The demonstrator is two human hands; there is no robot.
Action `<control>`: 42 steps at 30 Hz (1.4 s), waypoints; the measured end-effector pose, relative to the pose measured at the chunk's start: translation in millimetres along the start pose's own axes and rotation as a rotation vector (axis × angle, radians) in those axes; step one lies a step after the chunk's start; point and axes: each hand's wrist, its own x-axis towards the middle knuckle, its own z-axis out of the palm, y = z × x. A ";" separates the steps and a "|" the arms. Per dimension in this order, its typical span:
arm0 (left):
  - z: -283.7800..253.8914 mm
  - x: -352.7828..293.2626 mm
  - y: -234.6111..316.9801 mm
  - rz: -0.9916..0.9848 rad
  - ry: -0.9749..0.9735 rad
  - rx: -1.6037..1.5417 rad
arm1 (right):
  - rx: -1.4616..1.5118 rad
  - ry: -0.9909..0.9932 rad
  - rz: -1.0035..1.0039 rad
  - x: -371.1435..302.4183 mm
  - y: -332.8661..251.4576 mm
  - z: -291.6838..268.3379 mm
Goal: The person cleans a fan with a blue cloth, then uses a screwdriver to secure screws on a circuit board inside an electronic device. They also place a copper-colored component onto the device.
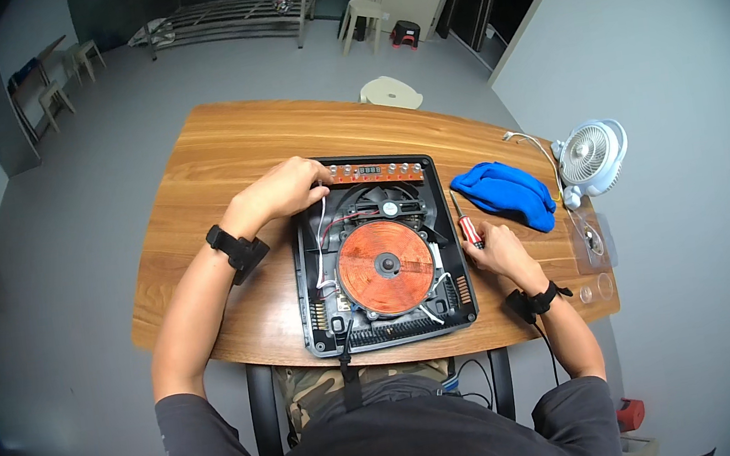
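An opened induction cooker [305,282] lies on the wooden table in front of me, its round copper coil [366,269] and a small black fan [370,199] exposed. Along its far edge runs an orange circuit board [390,172] with a small display. My left hand [290,187] has its fingers closed at the left end of that board, where white wires come down; whether they pinch the board or the wires is hidden. To the right of the cooker, my right hand [502,251] is wrapped round a screwdriver [470,231] with a red and white handle, its shaft pointing away from me.
A blue cloth [504,196] lies right of the cooker. Beyond it stand a small white fan [589,157] with a cable and a clear plastic tray [592,239] near the right edge of the wooden table [222,191]. A pale stool [391,93] is behind the table.
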 end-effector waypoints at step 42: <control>11.1 15.7 -26.9 -0.178 0.132 0.197 | 0.132 -0.032 -0.465 145.8 -40.9 -12.6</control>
